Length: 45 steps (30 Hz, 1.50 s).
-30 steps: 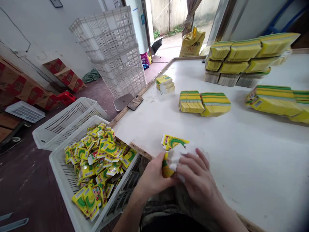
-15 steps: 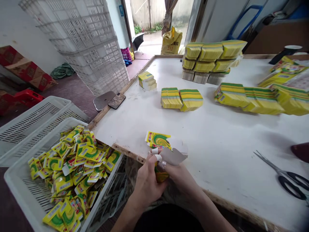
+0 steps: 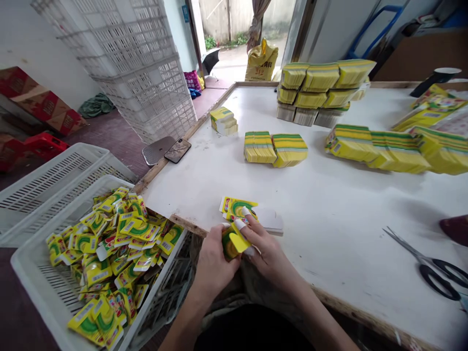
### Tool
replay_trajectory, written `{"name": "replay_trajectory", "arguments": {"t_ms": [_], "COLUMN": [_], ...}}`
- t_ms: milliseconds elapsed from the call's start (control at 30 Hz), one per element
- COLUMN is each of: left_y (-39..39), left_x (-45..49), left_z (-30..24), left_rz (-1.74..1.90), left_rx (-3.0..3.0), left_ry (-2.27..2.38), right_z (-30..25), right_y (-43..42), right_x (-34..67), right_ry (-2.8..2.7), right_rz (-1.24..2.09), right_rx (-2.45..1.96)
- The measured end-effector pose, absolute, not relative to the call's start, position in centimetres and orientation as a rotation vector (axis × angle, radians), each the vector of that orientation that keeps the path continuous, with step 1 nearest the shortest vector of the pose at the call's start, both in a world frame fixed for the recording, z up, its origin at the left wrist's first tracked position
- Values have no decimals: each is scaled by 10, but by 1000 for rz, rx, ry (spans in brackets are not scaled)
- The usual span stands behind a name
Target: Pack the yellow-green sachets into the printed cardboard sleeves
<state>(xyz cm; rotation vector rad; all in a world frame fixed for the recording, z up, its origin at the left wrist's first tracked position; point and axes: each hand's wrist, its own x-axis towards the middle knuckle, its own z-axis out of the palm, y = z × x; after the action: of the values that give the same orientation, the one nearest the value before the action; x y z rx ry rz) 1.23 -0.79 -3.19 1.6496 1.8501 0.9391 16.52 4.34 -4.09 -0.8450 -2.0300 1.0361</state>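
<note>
My left hand (image 3: pixel 214 261) and my right hand (image 3: pixel 268 251) meet at the near edge of the white table (image 3: pixel 329 214). Both are closed on one small yellow-and-green carton (image 3: pixel 233 242), folded up between the fingers; my right fingertips wear white tape. Just beyond my hands lies a small pile of flat carton blanks (image 3: pixel 252 213), printed side up on the left and white on the right. To my left a white plastic crate (image 3: pixel 44 287) holds several folded yellow-green cartons (image 3: pixel 109 253).
Stacks of flat yellow-green blanks (image 3: pixel 276 148) lie across the table, with taller piles (image 3: pixel 321 87) at the back. Black scissors (image 3: pixel 427 263) lie at the right. Two phones (image 3: pixel 166 150) rest on the table's left corner. Stacked white crates (image 3: pixel 139 63) stand left.
The white flap that stood up between my fingers half a second ago is folded down, and the carton now shows its yellow-green face. My hands shifted slightly left; the view steadied.
</note>
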Motion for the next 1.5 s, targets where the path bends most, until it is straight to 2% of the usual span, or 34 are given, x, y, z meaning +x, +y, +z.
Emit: {"name": "replay_trajectory", "arguments": {"t_ms": [333,567,767,1233,1500], "left_y": [-5,-2,-4,-6,-3], "left_x": [4,-3,-7,-8,-8], "left_z": [-14,-7,-5,-3,-3], "left_rz": [715,618,549,565,514], "left_rx": [1680,1755,1757,1850,1890], "left_ry": [1750,1805,1779,1764,1712], "right_z": [-26,-37,-29,-31,-30], "right_y": [53,49,50,43,48], "right_x": [190,182,182,184,189], "right_ry": [-2387,-2367,-2394,-2333,-2377], "right_rz": [1019,984,1081,1016,1107], "right_rx": [-827,-810,-789,-767,-738]}}
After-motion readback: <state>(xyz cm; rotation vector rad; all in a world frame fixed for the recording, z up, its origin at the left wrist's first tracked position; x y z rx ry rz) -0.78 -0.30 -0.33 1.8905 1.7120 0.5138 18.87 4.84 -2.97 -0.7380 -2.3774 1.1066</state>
